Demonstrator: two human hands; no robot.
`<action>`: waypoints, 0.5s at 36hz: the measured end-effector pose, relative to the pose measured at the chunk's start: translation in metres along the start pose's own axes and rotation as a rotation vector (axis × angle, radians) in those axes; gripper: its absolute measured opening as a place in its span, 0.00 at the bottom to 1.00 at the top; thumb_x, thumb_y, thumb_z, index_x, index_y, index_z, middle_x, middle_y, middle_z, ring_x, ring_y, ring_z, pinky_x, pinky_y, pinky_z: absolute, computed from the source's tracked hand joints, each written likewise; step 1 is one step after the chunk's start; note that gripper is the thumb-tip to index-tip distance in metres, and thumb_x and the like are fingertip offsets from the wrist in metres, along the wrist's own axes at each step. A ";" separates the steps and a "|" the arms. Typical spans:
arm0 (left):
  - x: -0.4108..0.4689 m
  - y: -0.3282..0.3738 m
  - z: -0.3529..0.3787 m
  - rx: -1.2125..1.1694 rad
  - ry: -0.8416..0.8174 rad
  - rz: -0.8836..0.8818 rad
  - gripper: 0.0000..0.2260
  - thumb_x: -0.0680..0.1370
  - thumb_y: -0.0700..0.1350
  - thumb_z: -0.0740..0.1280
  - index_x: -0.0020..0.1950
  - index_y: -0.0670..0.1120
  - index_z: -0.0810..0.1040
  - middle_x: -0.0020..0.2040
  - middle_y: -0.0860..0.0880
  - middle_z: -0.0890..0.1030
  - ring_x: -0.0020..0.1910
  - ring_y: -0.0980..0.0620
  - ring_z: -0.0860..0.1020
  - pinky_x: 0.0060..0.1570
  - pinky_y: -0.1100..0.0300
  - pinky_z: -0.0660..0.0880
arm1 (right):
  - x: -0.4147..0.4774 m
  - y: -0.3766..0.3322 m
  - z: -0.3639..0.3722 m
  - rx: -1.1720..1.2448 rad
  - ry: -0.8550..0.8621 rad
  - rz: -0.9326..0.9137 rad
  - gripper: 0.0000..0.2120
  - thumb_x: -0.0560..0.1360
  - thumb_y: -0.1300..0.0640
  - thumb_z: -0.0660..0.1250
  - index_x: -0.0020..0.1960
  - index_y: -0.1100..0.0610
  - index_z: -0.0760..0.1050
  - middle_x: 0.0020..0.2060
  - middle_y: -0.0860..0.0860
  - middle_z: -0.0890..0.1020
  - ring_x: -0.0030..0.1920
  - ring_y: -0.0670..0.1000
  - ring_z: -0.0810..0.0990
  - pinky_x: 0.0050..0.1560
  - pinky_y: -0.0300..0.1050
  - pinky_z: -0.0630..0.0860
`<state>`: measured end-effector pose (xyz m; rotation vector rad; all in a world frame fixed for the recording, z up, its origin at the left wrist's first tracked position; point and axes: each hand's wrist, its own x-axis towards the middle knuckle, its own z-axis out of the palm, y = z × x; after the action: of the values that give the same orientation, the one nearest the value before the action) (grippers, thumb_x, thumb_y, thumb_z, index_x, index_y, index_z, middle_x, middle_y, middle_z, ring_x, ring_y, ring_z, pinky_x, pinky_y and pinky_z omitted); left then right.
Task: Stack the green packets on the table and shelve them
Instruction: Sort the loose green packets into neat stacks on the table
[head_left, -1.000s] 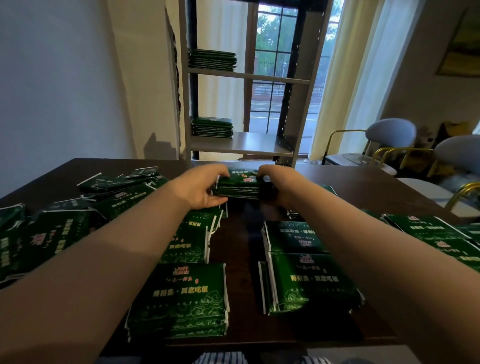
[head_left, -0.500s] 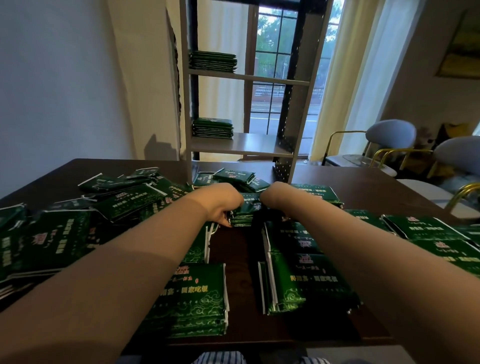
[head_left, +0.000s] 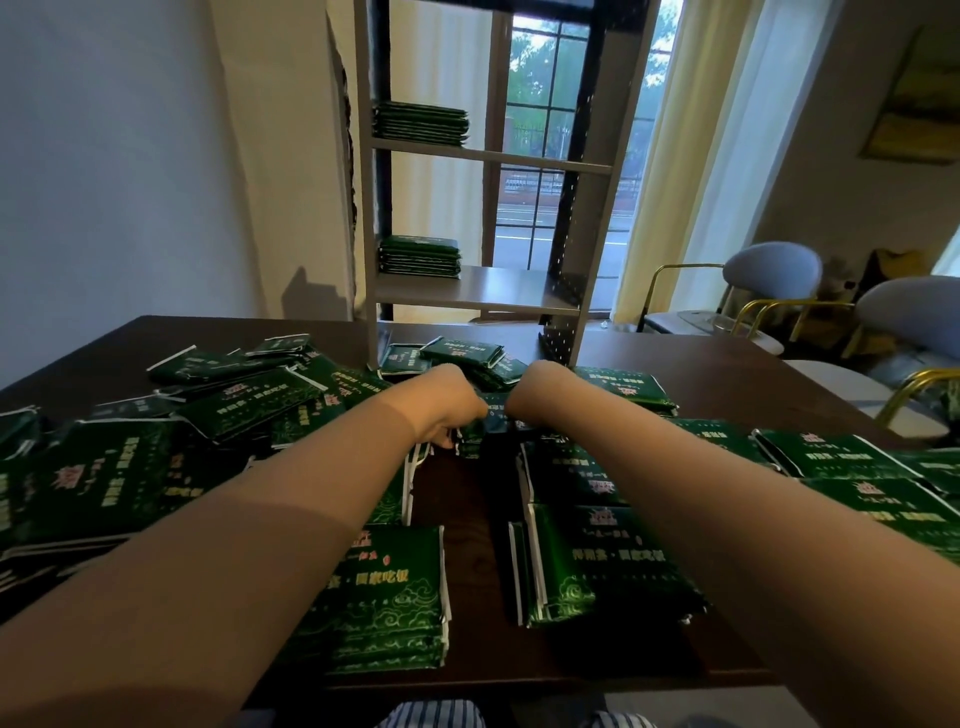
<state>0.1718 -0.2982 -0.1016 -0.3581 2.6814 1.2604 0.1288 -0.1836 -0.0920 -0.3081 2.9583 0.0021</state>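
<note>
Near edge: two squared stacks (head_left: 384, 603) lie flat on the table (head_left: 478, 519), one each side of a bare strip, untouched.

Mid-table: left hand (head_left: 447, 405) and right hand (head_left: 530, 395) clamp a held stack (head_left: 493, 418) between them, one hand at each end. Left fingers curl down round its end. Right fingertips are hidden behind the wrist, but the hand is closed tight against the other end.

Change: a second ago this stack was held level, higher and farther out toward the shelf foot. Now it is lower and nearer, both wrists turned down, its bottom edge at or just above the table; contact cannot be told. Reads as tapping the edges square, not a release.

Either side: loose packets (head_left: 244, 400) lie scattered, overlapping, left and right. More are heaped just behind the hands.

Far: shelf (head_left: 493, 156) stands at the table's back edge, with one shelved stack (head_left: 420, 257) on the lower board and another on the upper.

Meaning: the bundle is gathered but not shelved. Most packets remain unsorted; task is early to middle.
</note>
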 end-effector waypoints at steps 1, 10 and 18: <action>0.001 -0.001 -0.002 0.012 0.004 0.005 0.09 0.81 0.40 0.66 0.59 0.39 0.73 0.51 0.39 0.76 0.48 0.41 0.80 0.50 0.53 0.81 | 0.000 0.000 0.000 0.013 0.003 0.000 0.16 0.81 0.57 0.57 0.35 0.58 0.64 0.35 0.52 0.66 0.35 0.50 0.67 0.41 0.43 0.69; 0.008 -0.007 -0.026 -0.012 0.074 0.030 0.07 0.80 0.43 0.66 0.54 0.40 0.76 0.40 0.44 0.75 0.35 0.47 0.79 0.49 0.48 0.83 | 0.002 -0.005 0.004 0.265 0.116 0.039 0.12 0.76 0.59 0.63 0.37 0.57 0.64 0.36 0.54 0.68 0.40 0.55 0.72 0.40 0.46 0.71; 0.028 -0.011 -0.043 -0.085 0.145 0.035 0.14 0.79 0.42 0.66 0.63 0.38 0.75 0.50 0.41 0.77 0.40 0.48 0.76 0.33 0.60 0.78 | 0.021 -0.005 -0.004 0.425 0.179 0.041 0.13 0.77 0.61 0.62 0.35 0.59 0.65 0.32 0.53 0.68 0.32 0.52 0.68 0.28 0.42 0.63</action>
<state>0.1459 -0.3428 -0.0895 -0.4320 2.7702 1.4140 0.1092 -0.1932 -0.0918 -0.1957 3.0319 -0.6707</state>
